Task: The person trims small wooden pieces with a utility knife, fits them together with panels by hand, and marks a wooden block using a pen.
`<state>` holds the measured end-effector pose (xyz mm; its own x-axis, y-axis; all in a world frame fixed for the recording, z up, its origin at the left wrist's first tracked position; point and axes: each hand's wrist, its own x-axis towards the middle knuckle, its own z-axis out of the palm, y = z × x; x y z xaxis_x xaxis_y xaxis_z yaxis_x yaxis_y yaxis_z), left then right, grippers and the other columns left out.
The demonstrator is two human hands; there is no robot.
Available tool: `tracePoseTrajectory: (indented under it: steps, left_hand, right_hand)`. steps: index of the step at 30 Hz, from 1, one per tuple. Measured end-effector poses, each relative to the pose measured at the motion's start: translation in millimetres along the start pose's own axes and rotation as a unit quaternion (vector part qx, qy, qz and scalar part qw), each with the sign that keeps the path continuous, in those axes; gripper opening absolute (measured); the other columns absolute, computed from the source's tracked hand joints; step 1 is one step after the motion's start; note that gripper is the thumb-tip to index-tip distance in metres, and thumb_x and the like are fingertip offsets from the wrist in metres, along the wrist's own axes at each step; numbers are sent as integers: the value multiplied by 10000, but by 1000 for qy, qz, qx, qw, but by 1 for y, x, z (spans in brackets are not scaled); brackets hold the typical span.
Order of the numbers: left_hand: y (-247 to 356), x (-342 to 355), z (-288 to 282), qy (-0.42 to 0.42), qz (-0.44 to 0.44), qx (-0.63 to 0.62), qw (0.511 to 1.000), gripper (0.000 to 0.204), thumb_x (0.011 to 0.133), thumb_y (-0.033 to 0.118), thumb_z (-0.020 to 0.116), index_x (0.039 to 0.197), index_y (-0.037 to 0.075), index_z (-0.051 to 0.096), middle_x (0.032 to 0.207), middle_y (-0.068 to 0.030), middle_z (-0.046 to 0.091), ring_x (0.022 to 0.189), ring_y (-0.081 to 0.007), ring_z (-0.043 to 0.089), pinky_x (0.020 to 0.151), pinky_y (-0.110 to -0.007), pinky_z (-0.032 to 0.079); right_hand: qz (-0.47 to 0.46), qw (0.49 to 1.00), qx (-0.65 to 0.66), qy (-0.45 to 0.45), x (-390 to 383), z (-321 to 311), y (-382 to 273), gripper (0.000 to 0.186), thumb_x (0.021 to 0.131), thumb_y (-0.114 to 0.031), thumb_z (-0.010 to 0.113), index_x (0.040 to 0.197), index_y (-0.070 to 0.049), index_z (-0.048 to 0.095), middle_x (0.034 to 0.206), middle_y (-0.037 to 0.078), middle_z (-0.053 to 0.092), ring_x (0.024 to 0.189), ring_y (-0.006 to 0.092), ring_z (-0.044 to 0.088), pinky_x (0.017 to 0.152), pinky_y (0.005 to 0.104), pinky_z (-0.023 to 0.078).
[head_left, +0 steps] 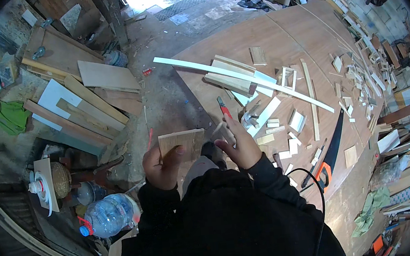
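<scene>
The left grip [163, 165] is narrow, holding a flat wooden board [182, 139] with the thumb over its face; the board sits just left of the scene's middle. Near it on the right, the right grip [240, 146] is part-closed about a small wooden piece [220, 129], though I cannot tell whether it pinches it. A red-handled tool [224, 108] shows at the fingertips; whether they touch it is unclear. Board and small piece are apart, with no joint between them.

Farther right, the bench [235, 36] carries short pale blocks [266, 139] and a long pale strip [188, 65], lying loose. Among them a small open frame [282, 76] looks already put together, so some joining appears done. A handsaw [334, 138] lies on the near right part, no hand on it. Judging by this spread, the work seems partway: much of the wood looks cut down to short lengths, while most pieces, the held board included, remain unassembled. More small scraps [359, 80] lie toward the far right.
</scene>
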<state>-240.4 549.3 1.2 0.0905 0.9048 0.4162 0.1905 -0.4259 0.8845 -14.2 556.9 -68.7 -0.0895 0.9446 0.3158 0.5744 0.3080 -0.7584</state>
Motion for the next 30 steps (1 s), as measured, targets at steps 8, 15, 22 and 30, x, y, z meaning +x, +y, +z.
tracePoseTrajectory:
  steps: [8,15,22,30]
  left_hand:
    - [2,-2,5,5,-130,-148,980,321,963,239,680,1105,-44,626,982,-95,694,892,-135,655,761,-282,532]
    - [0,0,15,-89,-210,-164,960,336,981,199,647,1192,-55,584,1067,-102,673,965,-129,639,826,-289,518]
    - [-26,-6,34,-134,-407,-464,775,389,1062,248,460,1317,-45,496,1224,-173,624,1077,-259,652,959,-403,514]
    - [-60,24,39,-265,-423,-497,710,476,1058,273,436,1417,-37,395,1337,-214,541,1188,-372,587,977,-524,515]
  right_hand:
    - [52,945,315,-76,14,-51,-57,382,921,19,632,1298,-38,619,1034,84,675,929,157,639,773,262,502]
    - [9,974,215,-65,17,-63,-62,350,922,-17,663,1270,-39,637,926,52,683,785,121,643,704,248,501]
    - [158,931,327,-45,19,-59,-52,189,950,-24,640,1131,3,685,942,54,709,820,80,659,722,228,519]
    - [199,908,362,-75,32,-48,-9,153,929,-2,654,1079,5,680,958,48,713,869,83,664,775,233,516]
